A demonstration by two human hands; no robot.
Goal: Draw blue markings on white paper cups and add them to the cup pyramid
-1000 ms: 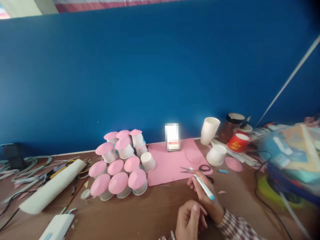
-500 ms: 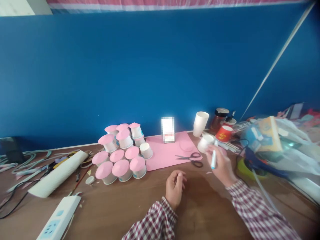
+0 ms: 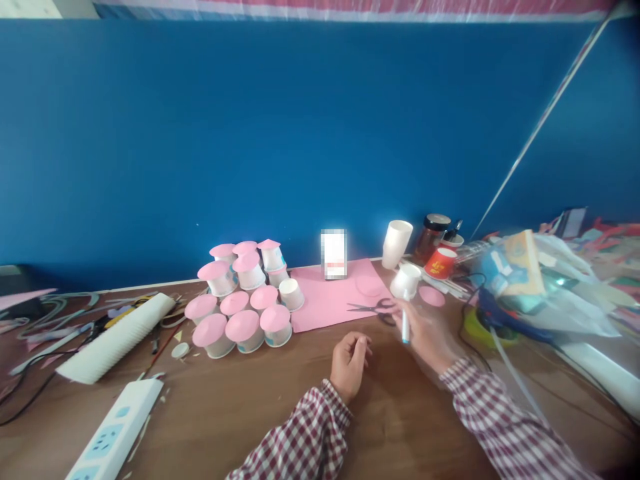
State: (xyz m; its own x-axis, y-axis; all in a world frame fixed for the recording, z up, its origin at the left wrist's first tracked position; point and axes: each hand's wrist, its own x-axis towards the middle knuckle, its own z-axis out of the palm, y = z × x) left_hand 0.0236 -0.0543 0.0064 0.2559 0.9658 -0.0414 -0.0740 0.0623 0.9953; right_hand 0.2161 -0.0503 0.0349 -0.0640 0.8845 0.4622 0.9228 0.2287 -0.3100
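In my right hand [image 3: 423, 333] is a slim white marker [image 3: 405, 323] with a light blue end, pinched and pointing down. It hovers beside the dark scissors [image 3: 373, 307], whose handles it partly covers. A small white paper cup [image 3: 406, 280] stands just behind the hand, with a pink paper disc [image 3: 432, 296] lying to its right. My left hand [image 3: 350, 363] rests on the table, its fingers curled in with nothing visible in them. Behind it lies a pink paper sheet [image 3: 320, 303] with a circle outline at its right.
Several white cups with pink cone tops [image 3: 245, 330] stand at the left, beside one uncovered cup [image 3: 291, 293]. A power strip [image 3: 107, 433] and a ribbed white roll [image 3: 117, 340] lie further left. Stacked cups [image 3: 397, 243], a red cup [image 3: 441, 264] and a tape roll [image 3: 493, 331] are at right.
My right hand has moved left and slightly towards me with the marker, away from the small white cup. The pink disc now shows fully. My left hand has stayed in place.
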